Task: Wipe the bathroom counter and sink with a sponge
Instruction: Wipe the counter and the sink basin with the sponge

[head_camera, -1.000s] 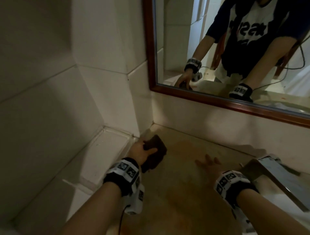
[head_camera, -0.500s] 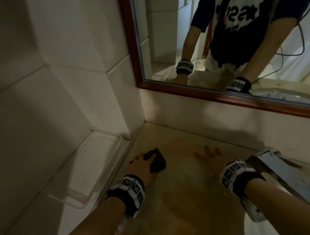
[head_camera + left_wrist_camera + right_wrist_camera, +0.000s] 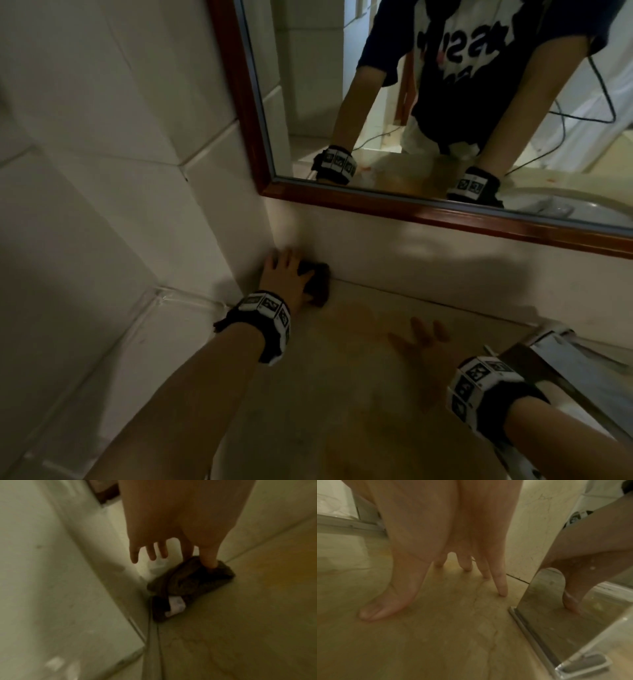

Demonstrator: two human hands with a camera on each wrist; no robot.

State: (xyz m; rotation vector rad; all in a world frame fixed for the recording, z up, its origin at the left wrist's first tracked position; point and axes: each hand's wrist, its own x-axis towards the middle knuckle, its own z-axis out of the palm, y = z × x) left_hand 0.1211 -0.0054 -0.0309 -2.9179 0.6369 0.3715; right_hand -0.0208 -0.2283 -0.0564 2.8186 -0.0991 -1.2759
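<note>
A dark brown sponge (image 3: 318, 284) lies on the beige stone counter (image 3: 342, 394), in the back left corner where the tiled column meets the back wall. My left hand (image 3: 287, 270) sits over it with straight, spread fingers. In the left wrist view one digit presses down into the sponge (image 3: 188, 582), while the other fingers of the left hand (image 3: 171, 559) hang beside it toward the wall. My right hand (image 3: 421, 337) rests flat on the counter, fingers spread and holding nothing. The right wrist view shows the right hand (image 3: 436, 588) with its fingertips on the stone.
A wood-framed mirror (image 3: 411, 205) hangs above the back wall. A white tiled column (image 3: 154, 137) closes the left side, with a clear tray (image 3: 164, 301) at its foot. A shiny metal fixture (image 3: 565, 370) stands just right of my right hand.
My left hand has slid the sponge away from me, from the counter's left edge into the back corner by the wall. Its grip has loosened into a press. The right hand stays flat.
</note>
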